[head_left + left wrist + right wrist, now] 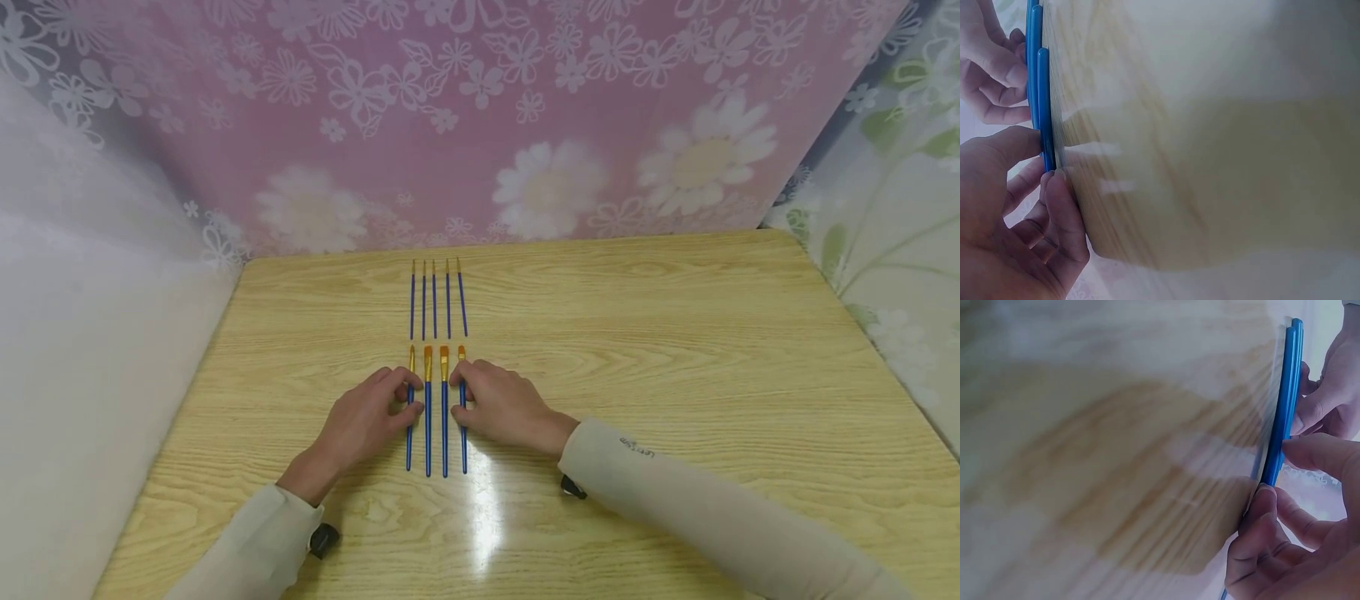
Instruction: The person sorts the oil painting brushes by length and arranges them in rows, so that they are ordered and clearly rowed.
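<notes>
Several blue-handled paintbrushes with gold ferrules lie side by side on the wooden table, bristles pointing away. My left hand (367, 417) pinches the leftmost paintbrush (408, 450) around the upper part of its handle. At the other end of the row, my right hand (502, 406) pinches the rightmost paintbrush (464, 450) between thumb and fingers. Between the hands lie two flat paintbrushes (428, 425) with orange bristles, untouched. In the left wrist view, thumb and fingertips meet the blue handle (1044, 94) from both sides. The right wrist view shows a similar hold on a handle (1280, 425).
Beyond the larger brushes, several thin blue paintbrushes (434, 304) form a second row, the rightmost slightly slanted. The wood-grain table (675, 350) extends widely to the right. A pink flowered cloth (450, 150) hangs behind it, with pale cloth (90, 333) along the left side.
</notes>
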Demonstrator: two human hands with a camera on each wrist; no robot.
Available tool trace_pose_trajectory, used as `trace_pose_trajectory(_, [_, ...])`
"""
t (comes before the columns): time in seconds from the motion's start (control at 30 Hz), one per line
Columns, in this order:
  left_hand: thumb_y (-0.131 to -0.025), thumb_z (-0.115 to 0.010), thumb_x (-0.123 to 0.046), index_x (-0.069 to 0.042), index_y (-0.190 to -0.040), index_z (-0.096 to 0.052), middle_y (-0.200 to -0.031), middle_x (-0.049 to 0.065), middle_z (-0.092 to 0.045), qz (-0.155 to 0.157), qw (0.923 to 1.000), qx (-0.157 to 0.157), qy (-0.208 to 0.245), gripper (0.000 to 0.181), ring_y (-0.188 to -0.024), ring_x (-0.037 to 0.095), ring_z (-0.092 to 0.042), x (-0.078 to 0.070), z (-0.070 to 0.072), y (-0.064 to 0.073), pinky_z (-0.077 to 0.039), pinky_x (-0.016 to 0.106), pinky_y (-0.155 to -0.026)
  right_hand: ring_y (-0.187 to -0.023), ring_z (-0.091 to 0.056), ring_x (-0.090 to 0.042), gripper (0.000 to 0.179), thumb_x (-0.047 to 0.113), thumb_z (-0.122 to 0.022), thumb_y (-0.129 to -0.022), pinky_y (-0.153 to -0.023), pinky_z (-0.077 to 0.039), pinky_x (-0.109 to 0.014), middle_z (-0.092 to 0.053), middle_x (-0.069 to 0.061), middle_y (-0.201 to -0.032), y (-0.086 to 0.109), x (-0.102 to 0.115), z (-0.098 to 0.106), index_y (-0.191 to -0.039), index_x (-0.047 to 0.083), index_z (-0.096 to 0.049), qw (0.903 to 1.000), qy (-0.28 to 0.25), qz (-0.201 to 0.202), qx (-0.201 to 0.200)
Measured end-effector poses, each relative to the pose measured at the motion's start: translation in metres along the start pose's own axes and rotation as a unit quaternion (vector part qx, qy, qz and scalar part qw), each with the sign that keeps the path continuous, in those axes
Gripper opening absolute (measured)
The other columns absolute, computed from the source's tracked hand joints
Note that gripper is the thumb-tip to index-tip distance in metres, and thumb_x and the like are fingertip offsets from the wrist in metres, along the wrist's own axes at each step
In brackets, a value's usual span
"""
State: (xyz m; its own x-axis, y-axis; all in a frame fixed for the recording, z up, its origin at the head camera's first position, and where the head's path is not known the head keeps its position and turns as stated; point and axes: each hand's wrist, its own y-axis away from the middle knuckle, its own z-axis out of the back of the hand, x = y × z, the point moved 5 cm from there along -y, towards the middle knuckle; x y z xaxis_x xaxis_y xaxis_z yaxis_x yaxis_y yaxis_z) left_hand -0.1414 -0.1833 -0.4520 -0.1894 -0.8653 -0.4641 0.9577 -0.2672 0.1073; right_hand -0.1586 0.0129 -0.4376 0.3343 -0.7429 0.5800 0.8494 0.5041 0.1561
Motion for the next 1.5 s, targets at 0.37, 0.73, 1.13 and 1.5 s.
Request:
trace_pose_trajectory(0.37, [-0.103,-0.077,-0.027,-0.018,-0.126,-0.070,-0.100,-0.001,-0.063,-0.006,1.0000,-0.005,0.001,0.026,-0.074,0.013,-0.051,0.001,0.000,0.000,-0.042,0.028,-0.063,-0.076,-0.056,-0.012,0.029,0.025,-0.075,-0.101,-0.069,-0.046,-0.030,-0.062,0.005,-0.091,0.005,-0.008,0.008,-0.127,0.013,-0.072,0.9991,-0.036,0.004,-0.024])
trace_pose_trajectory(0.73, [-0.104,-0.075,-0.028,-0.020,-0.126,-0.070,-0.100,-0.003,-0.064,-0.011,0.9999,-0.008,0.006,0.024,-0.075,0.012,-0.051,0.005,0.000,0.001,-0.043,0.028,-0.064,-0.078,-0.059,-0.013,0.029,0.024,-0.073,-0.103,-0.073,-0.051,-0.032,-0.066,0.004,-0.094,0.015,-0.027,0.022,-0.129,0.012,-0.072,0.9977,-0.053,-0.013,-0.041])
trace_pose_trajectory(1.13, [-0.107,-0.070,-0.028,-0.020,-0.131,-0.067,-0.107,-0.002,-0.071,-0.002,0.9996,0.002,0.028,0.026,-0.084,0.011,-0.062,0.010,0.005,0.000,-0.052,0.033,-0.073,-0.086,-0.064,-0.014,0.026,0.017,-0.064,-0.103,-0.078,-0.054,-0.035,-0.072,0.001,-0.100,0.024,-0.053,0.041,-0.127,0.010,-0.073,0.9955,-0.069,-0.030,-0.058])
trace_pose_trajectory(1.5, [-0.112,-0.061,-0.034,-0.018,-0.140,-0.065,-0.111,0.002,-0.072,0.011,0.9999,-0.011,0.007,0.033,-0.081,0.012,-0.066,0.021,0.027,-0.014,-0.055,0.034,-0.070,-0.083,-0.067,-0.018,0.020,0.018,-0.062,-0.108,-0.074,-0.053,-0.035,-0.074,-0.004,-0.100,0.029,-0.089,0.073,-0.120,0.008,-0.074,0.9919,-0.065,-0.032,-0.104])
